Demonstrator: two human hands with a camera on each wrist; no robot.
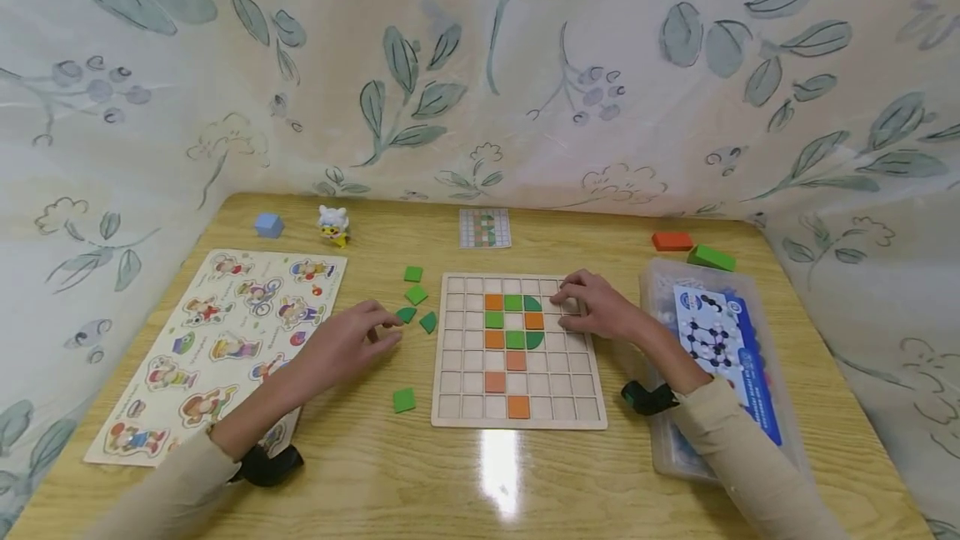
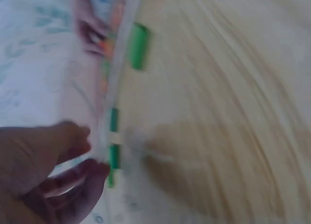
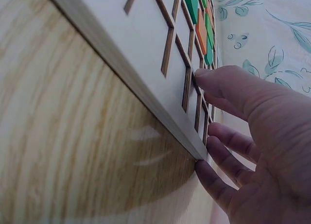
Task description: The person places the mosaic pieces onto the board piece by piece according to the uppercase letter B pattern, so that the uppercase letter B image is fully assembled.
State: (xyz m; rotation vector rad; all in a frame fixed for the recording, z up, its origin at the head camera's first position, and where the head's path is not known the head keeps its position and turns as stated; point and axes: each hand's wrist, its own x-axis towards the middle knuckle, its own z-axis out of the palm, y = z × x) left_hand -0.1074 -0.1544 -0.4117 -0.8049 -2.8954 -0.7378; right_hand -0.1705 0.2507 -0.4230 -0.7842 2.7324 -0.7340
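Wooden desk (image 1: 450, 490) is carrying a grid board (image 1: 517, 390), loose green tiles (image 1: 417, 307), a cartoon puzzle board (image 1: 217, 340), a pattern card (image 1: 484, 228), a plastic bin (image 1: 660, 440), plus blocks sitting at the back.

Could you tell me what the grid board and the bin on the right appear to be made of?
The grid board looks like pale, unfinished wood: matte, with dark-edged cut lines around its squares. The bin seems to be clear plastic, since its contents show through its glossy wall. The right hand rests on the board's edge.
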